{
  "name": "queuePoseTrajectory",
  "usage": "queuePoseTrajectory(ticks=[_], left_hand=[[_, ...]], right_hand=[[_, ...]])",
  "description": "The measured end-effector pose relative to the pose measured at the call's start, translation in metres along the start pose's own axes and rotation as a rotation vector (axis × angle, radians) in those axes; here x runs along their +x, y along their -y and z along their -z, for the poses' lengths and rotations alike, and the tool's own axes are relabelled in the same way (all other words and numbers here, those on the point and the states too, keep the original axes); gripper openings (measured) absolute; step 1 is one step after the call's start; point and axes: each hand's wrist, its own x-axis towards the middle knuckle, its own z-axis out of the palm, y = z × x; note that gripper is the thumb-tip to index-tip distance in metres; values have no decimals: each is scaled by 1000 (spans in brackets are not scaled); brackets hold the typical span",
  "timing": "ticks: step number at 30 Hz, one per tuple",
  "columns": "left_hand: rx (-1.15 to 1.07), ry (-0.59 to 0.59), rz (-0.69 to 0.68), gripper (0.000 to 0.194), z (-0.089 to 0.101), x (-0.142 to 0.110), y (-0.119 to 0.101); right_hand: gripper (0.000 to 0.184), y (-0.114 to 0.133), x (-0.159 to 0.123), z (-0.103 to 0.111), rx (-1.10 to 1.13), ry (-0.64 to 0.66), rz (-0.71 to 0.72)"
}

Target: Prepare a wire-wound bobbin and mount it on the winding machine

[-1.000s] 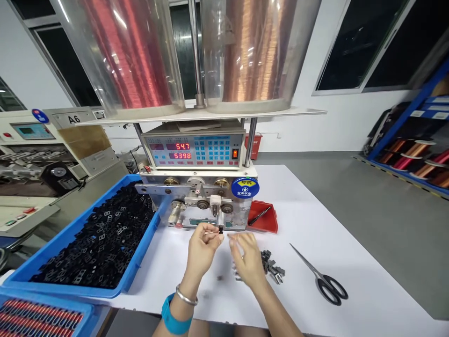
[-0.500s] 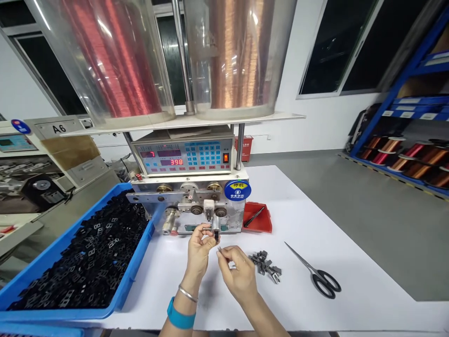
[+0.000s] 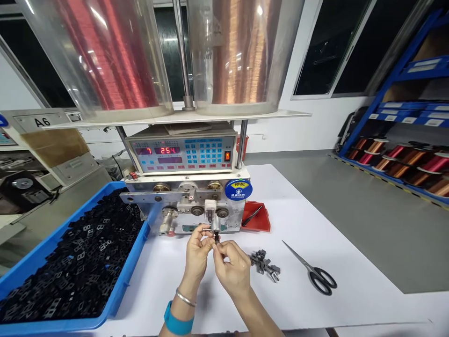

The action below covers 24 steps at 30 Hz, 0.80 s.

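Left hand (image 3: 197,252) is curling thumb and fingers against a small black part (image 3: 216,237); cannot tell whether it is gripping. Part is sitting just below the metal spindle (image 3: 215,225). Right hand (image 3: 232,266) is pinching thumb and forefinger closed beside it, fingertips hiding any held item. Grey pieces (image 3: 260,262) and scissors (image 3: 312,269) are lying rightward on the white table (image 3: 301,309).

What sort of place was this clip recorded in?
Probably a factory workshop, perhaps for coil winding: a winding machine with a digital control panel, a large copper-coloured wire spool above it, and a blue tray of black parts.
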Motion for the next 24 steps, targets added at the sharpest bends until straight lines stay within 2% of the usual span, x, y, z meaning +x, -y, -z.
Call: queuePoseTrajectory(ticks=[4, 8, 12, 15, 17, 20, 21, 22, 24], left_hand=[[3, 26, 22, 43, 2, -2, -3], [0, 11, 19, 42, 0, -3, -8], [25, -57, 8, 49, 0, -8, -11], [21, -110, 40, 56, 3, -12, -9], [27, -140, 60, 57, 5, -15, -6], [41, -160, 83, 58, 5, -19, -5], [48, -164, 87, 58, 4, -20, -6], [56, -167, 89, 57, 4, -21, -6], [76, -176, 88, 54, 2, -23, -8]], right_hand=[[21, -3, -5, -5, 67, 4, -59], [22, -14, -8, -6, 304, 71, -313], [18, -42, 14, 17, 469, 245, -442], [24, -49, 39, 43, 545, 239, -574], [30, -39, 51, 55, 705, 282, -766], [37, -11, 56, 60, 1097, 513, -1148], [38, -3, 54, 58, 1185, 524, -1229], [37, 1, 52, 55, 1220, 472, -1257], [34, 2, 44, 48, 1173, 245, -1205]])
